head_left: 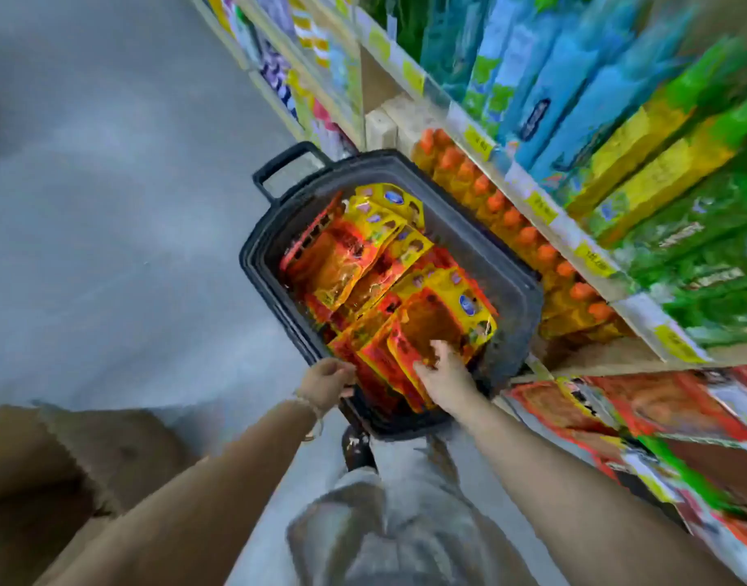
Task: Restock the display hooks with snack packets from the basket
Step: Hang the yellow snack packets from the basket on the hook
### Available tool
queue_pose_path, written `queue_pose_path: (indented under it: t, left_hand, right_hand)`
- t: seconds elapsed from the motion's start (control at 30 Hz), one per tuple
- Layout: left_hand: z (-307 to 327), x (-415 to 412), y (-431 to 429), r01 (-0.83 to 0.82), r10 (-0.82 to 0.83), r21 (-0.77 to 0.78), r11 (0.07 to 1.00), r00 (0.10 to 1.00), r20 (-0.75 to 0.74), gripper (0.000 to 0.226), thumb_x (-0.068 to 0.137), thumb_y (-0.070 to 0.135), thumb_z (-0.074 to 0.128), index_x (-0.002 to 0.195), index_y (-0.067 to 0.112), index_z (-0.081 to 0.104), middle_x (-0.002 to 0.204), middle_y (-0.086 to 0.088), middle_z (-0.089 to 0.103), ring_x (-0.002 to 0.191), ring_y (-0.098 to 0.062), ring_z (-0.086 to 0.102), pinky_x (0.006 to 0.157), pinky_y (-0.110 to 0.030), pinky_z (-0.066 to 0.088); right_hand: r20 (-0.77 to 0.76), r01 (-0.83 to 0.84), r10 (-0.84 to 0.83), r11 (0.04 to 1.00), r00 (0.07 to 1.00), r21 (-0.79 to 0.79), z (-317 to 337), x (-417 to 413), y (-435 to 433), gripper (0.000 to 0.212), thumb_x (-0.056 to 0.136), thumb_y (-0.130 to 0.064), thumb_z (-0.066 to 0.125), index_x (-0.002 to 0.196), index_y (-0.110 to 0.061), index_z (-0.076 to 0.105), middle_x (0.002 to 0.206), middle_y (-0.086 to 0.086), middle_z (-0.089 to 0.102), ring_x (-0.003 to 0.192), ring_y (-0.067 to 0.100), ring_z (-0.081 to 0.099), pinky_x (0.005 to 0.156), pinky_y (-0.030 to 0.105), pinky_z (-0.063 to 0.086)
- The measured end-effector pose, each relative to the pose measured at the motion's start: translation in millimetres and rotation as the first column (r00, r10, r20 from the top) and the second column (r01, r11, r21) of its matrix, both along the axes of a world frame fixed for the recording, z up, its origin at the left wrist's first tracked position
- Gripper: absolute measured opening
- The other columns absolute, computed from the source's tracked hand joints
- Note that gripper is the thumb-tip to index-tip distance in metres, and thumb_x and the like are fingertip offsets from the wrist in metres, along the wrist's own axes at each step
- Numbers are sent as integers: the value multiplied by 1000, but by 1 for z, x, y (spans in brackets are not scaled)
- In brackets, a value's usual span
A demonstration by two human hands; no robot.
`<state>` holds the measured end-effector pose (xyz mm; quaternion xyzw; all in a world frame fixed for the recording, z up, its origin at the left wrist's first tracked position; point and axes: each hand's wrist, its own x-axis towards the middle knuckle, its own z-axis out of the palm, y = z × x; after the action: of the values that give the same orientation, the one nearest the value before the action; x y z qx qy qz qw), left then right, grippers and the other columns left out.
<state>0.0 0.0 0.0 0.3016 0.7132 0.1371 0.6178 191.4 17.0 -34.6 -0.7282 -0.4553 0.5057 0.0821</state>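
Basket (pixel 484 243): sitting on floor (pixel 109 213) beside shelf (pixel 532 200), holding packets (pixel 363 264) in a loose pile.
Left hand (pixel 327 380): gripping near rim, steadying.
Right hand (pixel 441 374): reaching among nearest packets; blur is hiding whether its fingers are closing.
Handling, judged: lifting few packets by top edges, keeping them aligned for hooks.

A smooth grey floor (pixel 109 213) runs beside stocked store shelves (pixel 528 186), with a brown cardboard box (pixel 67 458) at lower left.
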Motion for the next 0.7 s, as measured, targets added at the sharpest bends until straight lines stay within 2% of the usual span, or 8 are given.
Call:
queue_pose_path:
  t: [0.07,0.17,0.23,0.27,0.37,0.47,0.6,0.7]
  left_hand:
    - [-5,-1,9,-66,66,0,998,997,-28,14,97,7,40,99,5,54,92,-9,56,71,-15,55,67,-30,53]
    - [-12,-3,16,-128,127,-22,992,992,-26,15,97,8,41,92,8,55,84,-6,59,71,-15,56,72,-38,52]
    - [-16,-6,19,-122,120,-42,992,992,-37,16,96,13,44,89,15,58,88,-5,64,78,-16,59,66,-30,46]
    - [-17,-6,22,-132,130,-49,990,991,-40,15,96,15,45,90,17,58,90,-4,65,80,-17,60,67,-27,44]
    - [-24,-7,35,-162,162,-52,985,987,-5,14,96,17,46,92,19,59,93,-1,67,80,-12,63,65,-24,45]
    - [-25,-2,49,-167,170,-64,984,984,55,15,97,17,45,91,18,58,95,-2,67,75,-9,63,62,-22,46]
    - [-24,3,68,-92,105,-113,989,988,110,17,99,20,40,97,18,56,104,-7,65,74,-11,62,60,-22,46]
    - [-17,8,89,-37,79,-209,977,977,196,28,96,40,43,110,19,55,115,-5,62,95,-17,61,75,-33,49]
  right_hand:
    - [104,-5,8,1000,995,-25,-9,0,18,72,90,-40,59,146,-7,29,149,15,34,136,29,35,110,35,30]
    - [207,-189,217,971,954,-146,-19,-2,35,107,76,-59,67,152,-14,7,158,14,9,145,29,13,115,41,20]
    - [235,-281,339,927,911,-250,-28,-4,37,117,71,-62,69,151,-22,-6,160,11,-4,147,30,3,114,47,22]
    - [233,-294,361,915,903,-276,-32,-3,37,118,71,-60,71,151,-24,-8,160,10,-5,146,31,4,112,49,24]
    - [254,-309,367,920,895,-243,-38,1,35,105,79,-48,70,151,-27,-3,159,9,9,140,34,27,104,45,38]
    - [342,-324,346,938,874,-122,-31,16,36,80,87,-41,61,149,-27,14,146,7,41,120,30,53,87,38,49]
    - [277,-215,205,977,939,6,-4,27,41,62,93,-35,54,147,-32,25,133,6,57,113,28,59,90,40,51]
    - [234,-265,231,956,944,123,20,18,37,61,93,-33,53,147,-34,25,141,1,50,118,25,56,90,36,48]
